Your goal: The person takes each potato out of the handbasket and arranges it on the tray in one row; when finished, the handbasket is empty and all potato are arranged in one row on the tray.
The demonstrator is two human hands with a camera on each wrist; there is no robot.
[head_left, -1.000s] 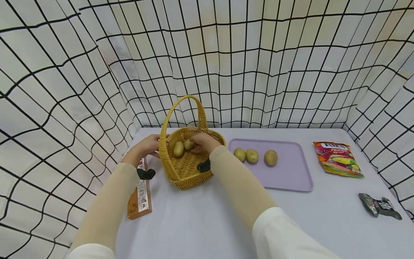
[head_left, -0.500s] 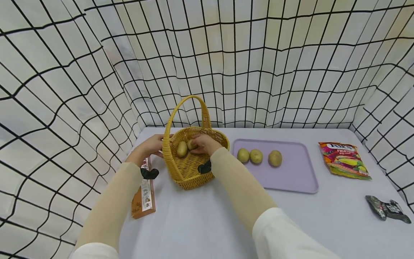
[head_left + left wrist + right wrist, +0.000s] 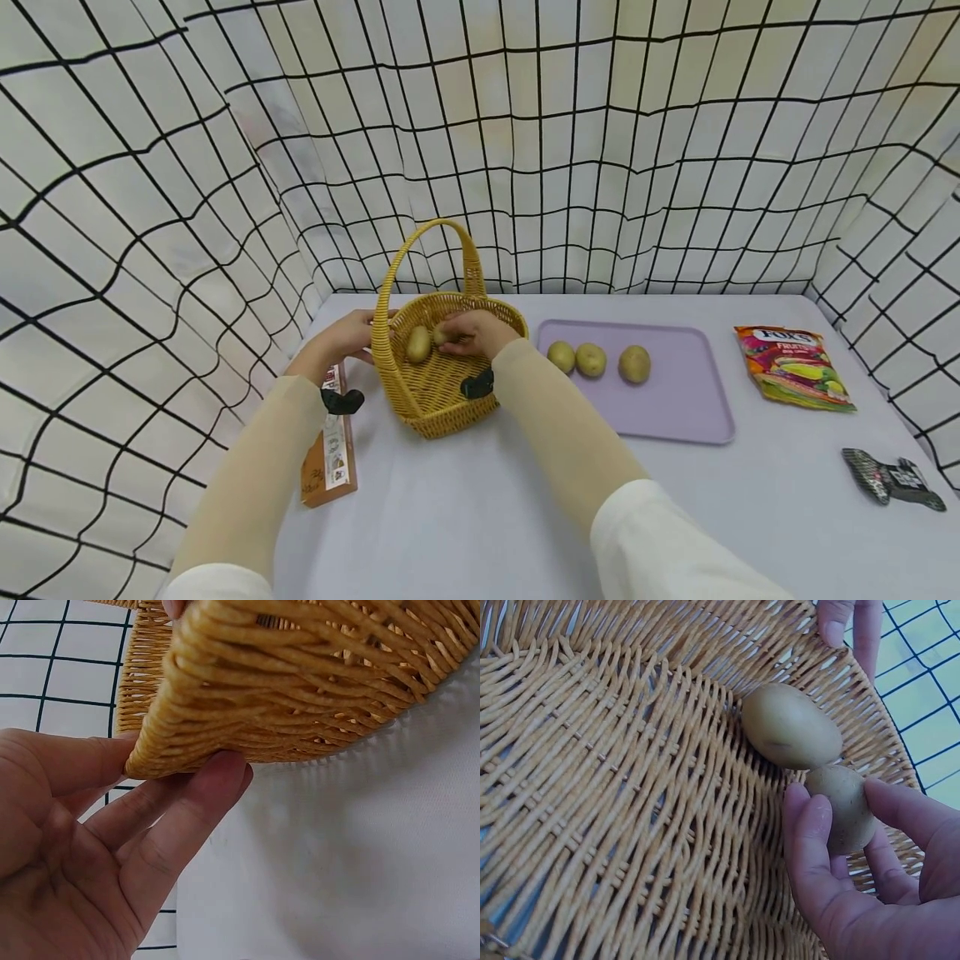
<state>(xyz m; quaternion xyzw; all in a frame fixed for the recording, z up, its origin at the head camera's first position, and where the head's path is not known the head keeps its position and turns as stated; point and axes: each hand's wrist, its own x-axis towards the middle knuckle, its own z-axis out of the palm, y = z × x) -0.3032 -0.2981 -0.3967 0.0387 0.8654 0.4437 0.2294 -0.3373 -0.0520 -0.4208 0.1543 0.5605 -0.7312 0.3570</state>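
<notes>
A yellow wicker basket with a tall arched handle stands tilted on the table, its open side towards me. My left hand grips its left rim; in the left wrist view the thumb and fingers clasp the wicker edge from either side. Inside the basket, my right hand holds a small potato between thumb and fingers. Another, longer potato lies against the basket wall, touching or nearly touching the held one.
Right of the basket is a lilac tray carrying three potatoes. Farther right lie a colourful candy bag and a dark wrapped packet. An orange box sits left, below my left forearm. Black-lined netting encloses the table.
The head view shifts slightly sideways and back. Both hands stay at the basket, the right still holding the small potato beside the other one.
</notes>
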